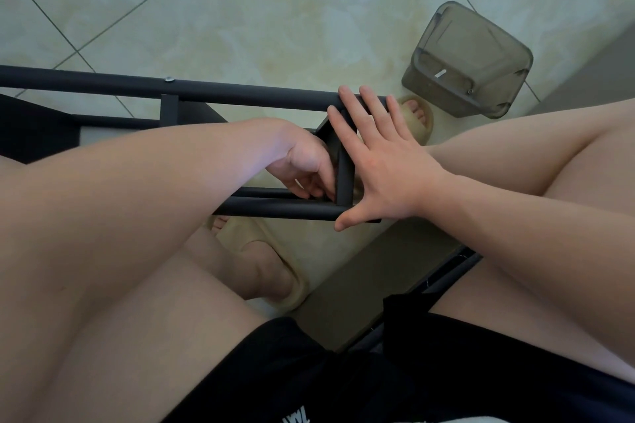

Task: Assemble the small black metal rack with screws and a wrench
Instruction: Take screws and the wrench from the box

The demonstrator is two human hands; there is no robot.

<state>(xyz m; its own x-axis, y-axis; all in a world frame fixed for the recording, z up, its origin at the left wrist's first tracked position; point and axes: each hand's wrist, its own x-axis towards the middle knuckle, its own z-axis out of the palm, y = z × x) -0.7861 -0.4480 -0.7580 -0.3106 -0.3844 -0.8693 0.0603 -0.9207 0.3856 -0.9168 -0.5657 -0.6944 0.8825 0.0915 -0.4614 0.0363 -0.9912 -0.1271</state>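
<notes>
Flatly, right hand (381, 168) splays open against rack (240, 93); left hand (305, 161) curls inside, grip unclear.

Black metal rack (240, 94) on side; screw (168, 79) seated

Home interior — glossy marbled floor tiles (261, 10), beige house slippers (275, 271), smoky plastic bin (470, 62) on floor.

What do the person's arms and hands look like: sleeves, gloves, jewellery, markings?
The left forearm and right forearm are bare, with no sleeve in view. The left hand and right hand wear no gloves; no ring, watch or bracelet shows on the visible sides.
</notes>
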